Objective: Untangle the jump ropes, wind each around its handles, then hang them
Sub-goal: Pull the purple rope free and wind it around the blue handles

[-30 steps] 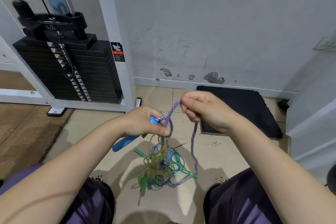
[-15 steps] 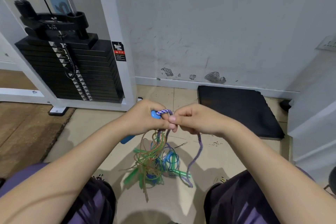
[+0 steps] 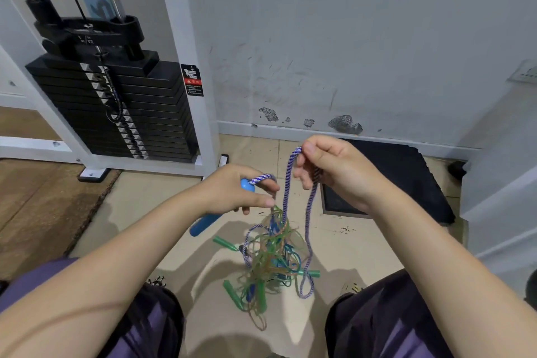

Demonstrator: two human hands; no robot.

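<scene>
Right hand (image 3: 337, 171) has pulled up and away from the left hand (image 3: 232, 192), pinching the purple rope (image 3: 286, 183) while left grips the blue handle (image 3: 207, 222) above the tangle (image 3: 270, 264).

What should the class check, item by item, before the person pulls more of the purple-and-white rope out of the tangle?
1. Left hand holds the blue handle: ok.
2. Right hand pinches the purple-and-white rope: ok.
3. Rope free of the tangle: not ok, it runs into it.
4. Second blue handle located: cannot tell.
5. Green handles separated from the tangle: not ok.
6. Hanging place in sight: cannot tell.
</scene>
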